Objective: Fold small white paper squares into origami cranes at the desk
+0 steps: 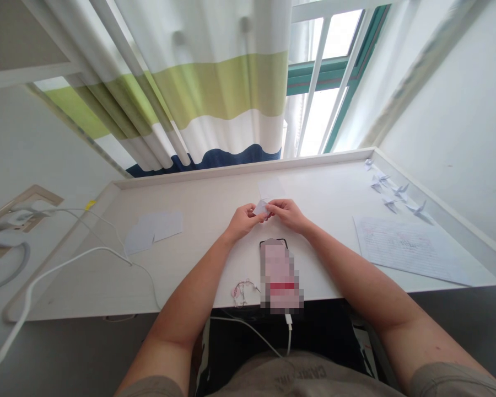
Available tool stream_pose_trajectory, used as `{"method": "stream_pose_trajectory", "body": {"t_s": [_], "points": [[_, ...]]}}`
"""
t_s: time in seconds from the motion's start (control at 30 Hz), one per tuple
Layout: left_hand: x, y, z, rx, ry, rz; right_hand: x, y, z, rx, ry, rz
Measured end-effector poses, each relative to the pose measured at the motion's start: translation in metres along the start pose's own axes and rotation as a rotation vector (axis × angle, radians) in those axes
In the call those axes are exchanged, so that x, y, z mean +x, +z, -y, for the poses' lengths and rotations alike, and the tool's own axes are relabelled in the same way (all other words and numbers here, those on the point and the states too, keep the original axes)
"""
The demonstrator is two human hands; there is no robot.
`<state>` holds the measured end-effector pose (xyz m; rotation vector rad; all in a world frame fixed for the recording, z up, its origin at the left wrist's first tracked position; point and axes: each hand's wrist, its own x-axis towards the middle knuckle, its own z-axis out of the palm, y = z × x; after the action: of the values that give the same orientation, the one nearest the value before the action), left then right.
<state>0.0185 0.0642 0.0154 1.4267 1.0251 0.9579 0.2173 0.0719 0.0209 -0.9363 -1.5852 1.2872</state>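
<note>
Both hands meet over the middle of a white desk. My left hand and my right hand each pinch a small folded piece of white paper between them, fingers closed on its edges. A flat square sheet of paper lies just beyond the hands. A phone lies on the desk between my forearms, plugged into a white cable.
Loose white paper squares lie at the left. Several folded paper cranes stand at the far right, beside a written sheet. A small bracelet lies by the front edge. White cables trail from a wall socket at the left. A striped curtain and window are behind.
</note>
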Motion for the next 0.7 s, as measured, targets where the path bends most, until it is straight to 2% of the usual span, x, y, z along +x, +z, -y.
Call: {"method": "stream_pose_trajectory", "body": {"t_s": [0.37, 0.7], "points": [[0.001, 0.008, -0.003, -0.023, -0.037, -0.05, 0.002, 0.011, -0.005, 0.034, 0.037, -0.131], [0.002, 0.003, -0.003, -0.093, -0.038, 0.023, 0.002, 0.009, -0.007, 0.088, 0.059, -0.07]]}}
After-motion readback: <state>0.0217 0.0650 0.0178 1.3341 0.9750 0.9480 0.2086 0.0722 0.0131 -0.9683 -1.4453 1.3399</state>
